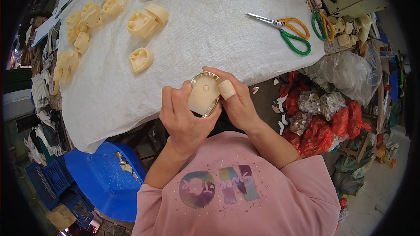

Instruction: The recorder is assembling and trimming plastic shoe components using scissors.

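Observation:
Between my two hands is a cream plastic part with a shiny metallic rim (204, 94). Its face is rounded, with a small circle on it and notches along the upper edge. My left hand (180, 116) is closed round its left and lower side. Against its right edge presses my right hand (240, 107), whose thumb is wrapped in pale tape. The fingers behind the part are mostly hidden. Just beyond, on the white cloth-covered table (201, 30), lie a small hollow cream part (141, 60) and a larger cream part (146, 20).
Several more cream parts (92, 15) lie toward the table's left and far edges. Scissors (284, 30) with orange and green handles rest at the right, beside a second pair (323, 25). A blue tub (105, 179) stands lower left; red bags (313, 135) are on the right floor.

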The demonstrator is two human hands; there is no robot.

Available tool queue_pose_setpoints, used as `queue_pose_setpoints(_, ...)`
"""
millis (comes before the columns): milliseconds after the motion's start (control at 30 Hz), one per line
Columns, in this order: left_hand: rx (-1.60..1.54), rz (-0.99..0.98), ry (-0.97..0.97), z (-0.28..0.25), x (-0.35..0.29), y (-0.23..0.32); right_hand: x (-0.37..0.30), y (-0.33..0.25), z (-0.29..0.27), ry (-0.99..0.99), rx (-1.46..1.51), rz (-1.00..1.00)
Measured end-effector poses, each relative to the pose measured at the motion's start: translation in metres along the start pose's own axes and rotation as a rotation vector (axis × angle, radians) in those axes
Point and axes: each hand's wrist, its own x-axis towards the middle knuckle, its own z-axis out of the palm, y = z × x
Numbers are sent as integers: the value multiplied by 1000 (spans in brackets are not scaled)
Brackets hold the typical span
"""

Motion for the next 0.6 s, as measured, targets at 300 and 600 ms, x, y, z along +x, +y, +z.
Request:
queue_pose_setpoints(300, 94, 18, 34, 4, -4, -5, -3, 7, 16, 8, -265, -163)
queue_pose_setpoints(600, -129, 26, 4, 6, -10, -14, -2, 14, 8, -19, 152, 6)
